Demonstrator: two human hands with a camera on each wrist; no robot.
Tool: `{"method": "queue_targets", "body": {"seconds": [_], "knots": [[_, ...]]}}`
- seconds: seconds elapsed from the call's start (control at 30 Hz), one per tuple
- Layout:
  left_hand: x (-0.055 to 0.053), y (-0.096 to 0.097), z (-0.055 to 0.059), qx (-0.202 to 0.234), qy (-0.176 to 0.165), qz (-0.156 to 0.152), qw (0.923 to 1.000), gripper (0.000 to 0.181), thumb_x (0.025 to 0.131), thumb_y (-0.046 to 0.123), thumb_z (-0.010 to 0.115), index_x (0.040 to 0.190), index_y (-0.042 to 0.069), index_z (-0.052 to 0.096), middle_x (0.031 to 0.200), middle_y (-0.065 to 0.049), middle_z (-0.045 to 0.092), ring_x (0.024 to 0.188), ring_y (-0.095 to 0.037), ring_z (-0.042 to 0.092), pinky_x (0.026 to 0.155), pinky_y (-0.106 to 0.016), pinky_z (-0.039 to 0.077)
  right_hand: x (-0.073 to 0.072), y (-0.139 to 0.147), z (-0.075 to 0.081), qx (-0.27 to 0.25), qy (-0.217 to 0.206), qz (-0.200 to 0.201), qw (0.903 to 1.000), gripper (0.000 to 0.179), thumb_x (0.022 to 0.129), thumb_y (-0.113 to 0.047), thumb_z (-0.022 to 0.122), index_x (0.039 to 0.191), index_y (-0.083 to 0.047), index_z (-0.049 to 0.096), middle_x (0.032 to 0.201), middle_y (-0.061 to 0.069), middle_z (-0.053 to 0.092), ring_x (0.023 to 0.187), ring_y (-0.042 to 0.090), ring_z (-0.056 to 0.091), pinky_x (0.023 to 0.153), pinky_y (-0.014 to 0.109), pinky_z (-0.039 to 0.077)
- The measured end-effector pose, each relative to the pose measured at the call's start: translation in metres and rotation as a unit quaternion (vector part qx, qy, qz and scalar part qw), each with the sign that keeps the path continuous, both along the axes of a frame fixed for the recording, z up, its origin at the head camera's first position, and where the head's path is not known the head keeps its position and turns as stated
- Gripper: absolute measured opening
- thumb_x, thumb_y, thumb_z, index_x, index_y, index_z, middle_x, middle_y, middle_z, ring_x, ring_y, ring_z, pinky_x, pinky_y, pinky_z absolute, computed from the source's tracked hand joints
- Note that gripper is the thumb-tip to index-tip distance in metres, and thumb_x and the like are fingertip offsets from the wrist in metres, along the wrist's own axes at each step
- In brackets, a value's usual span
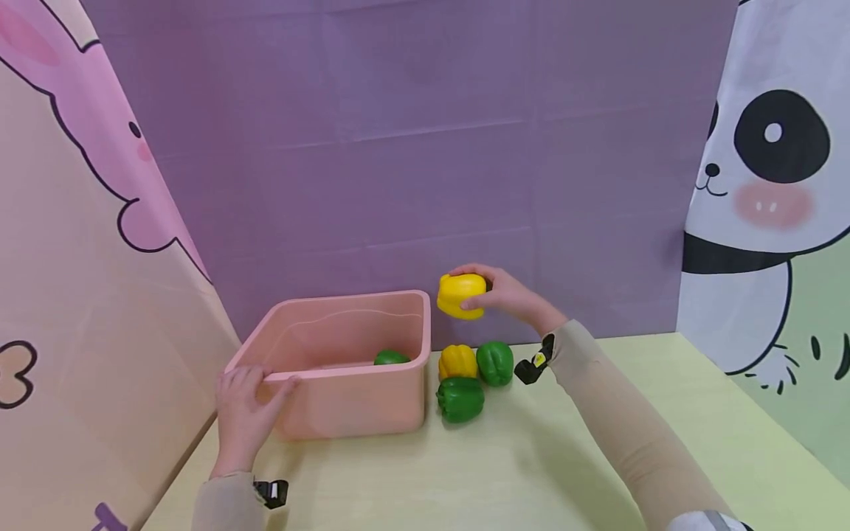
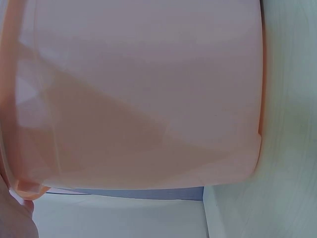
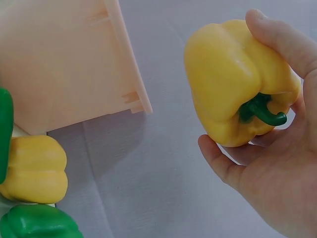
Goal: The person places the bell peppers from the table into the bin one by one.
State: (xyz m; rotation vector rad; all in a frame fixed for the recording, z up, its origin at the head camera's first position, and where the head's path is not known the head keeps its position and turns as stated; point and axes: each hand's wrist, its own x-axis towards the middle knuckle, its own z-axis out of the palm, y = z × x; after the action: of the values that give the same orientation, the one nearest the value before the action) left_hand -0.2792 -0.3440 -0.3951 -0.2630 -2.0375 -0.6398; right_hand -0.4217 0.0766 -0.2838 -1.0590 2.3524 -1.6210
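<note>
My right hand [image 1: 508, 296] grips a yellow bell pepper [image 1: 461, 295] in the air, just right of the pink bin's upper right corner. In the right wrist view the held yellow pepper [image 3: 237, 79] shows its green stem toward the palm. The pink bin [image 1: 352, 404] stands on the table, and a green bell pepper [image 1: 391, 358] lies inside it, partly hidden by the front wall. My left hand [image 1: 244, 409] holds the bin's rim at its front left corner. Right of the bin sit another yellow pepper [image 1: 457, 362] and two green peppers, one behind [image 1: 495, 363] and one in front [image 1: 460, 400].
A pale wooden table [image 1: 531, 457] carries everything. Behind it hangs a purple cloth [image 1: 425, 169], close to the bin's back. A pink cartoon panel [image 1: 86, 258] borders the left side, a panda panel [image 1: 764, 295] the right.
</note>
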Motion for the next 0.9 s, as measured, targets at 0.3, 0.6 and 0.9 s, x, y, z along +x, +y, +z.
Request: {"method": "queue_targets", "body": {"seconds": [0.3, 0.6, 0.9], "knots": [[0.001, -0.001, -0.001, 0.005, -0.006, 0.004, 1.0, 0.032, 0.072, 0.019, 0.082, 0.09, -0.001, 0.064, 0.087, -0.015, 0.062, 0.096, -0.036, 0.047, 0.104, -0.058, 0.021, -0.002, -0.011, 0.009, 0.006, -0.004, 0.004, 1.0, 0.055, 0.083, -0.017, 0.074, 0.134, -0.013, 0.054, 0.129, 0.009, 0.054, 0.105, 0.029, 0.053, 0.086, 0.038, 0.049], [0.001, 0.0, 0.0, 0.009, -0.03, 0.017, 0.9994, 0.033, 0.075, 0.023, 0.08, 0.091, -0.001, 0.063, 0.092, -0.018, 0.062, 0.101, -0.038, 0.046, 0.11, -0.061, 0.012, -0.004, -0.023, 0.01, 0.01, -0.001, 0.02, 0.9997, 0.054, 0.083, -0.017, 0.075, 0.133, -0.014, 0.055, 0.127, 0.008, 0.056, 0.105, 0.029, 0.055, 0.087, 0.038, 0.05], [0.003, 0.003, 0.0, 0.004, -0.039, 0.023, 0.9989, 0.034, 0.076, 0.024, 0.08, 0.09, -0.001, 0.063, 0.09, -0.017, 0.061, 0.1, -0.037, 0.045, 0.106, -0.058, 0.019, -0.005, -0.034, 0.007, 0.005, -0.01, 0.03, 0.9995, 0.052, 0.082, -0.015, 0.076, 0.13, -0.016, 0.057, 0.122, 0.006, 0.058, 0.103, 0.029, 0.055, 0.086, 0.039, 0.051]]}}
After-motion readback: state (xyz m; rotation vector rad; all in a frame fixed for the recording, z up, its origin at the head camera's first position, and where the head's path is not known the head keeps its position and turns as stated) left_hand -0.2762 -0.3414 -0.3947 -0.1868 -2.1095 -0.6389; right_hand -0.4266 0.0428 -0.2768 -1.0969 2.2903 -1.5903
